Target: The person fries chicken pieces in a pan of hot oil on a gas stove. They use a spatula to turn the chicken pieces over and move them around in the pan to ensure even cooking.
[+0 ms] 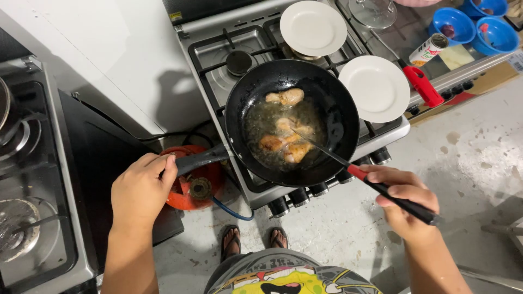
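A cylindrical can [428,49] with a pale label lies beyond the stove's right edge, while the black frying pan [292,121] holding browned chicken pieces [284,133] in oil sits on the front burner, its handle gripped by the left hand [143,188], the right hand [406,204] clasping a red-and-black utensil [370,182], open floor [479,158] at right.

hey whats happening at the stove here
A person stands at a gas stove frying pieces of chicken in oil in a black frying pan. The left hand grips the pan's handle, and the right hand holds a red and black utensil whose tip reaches in among the pieces. Two empty white plates sit on the stove behind and beside the pan.
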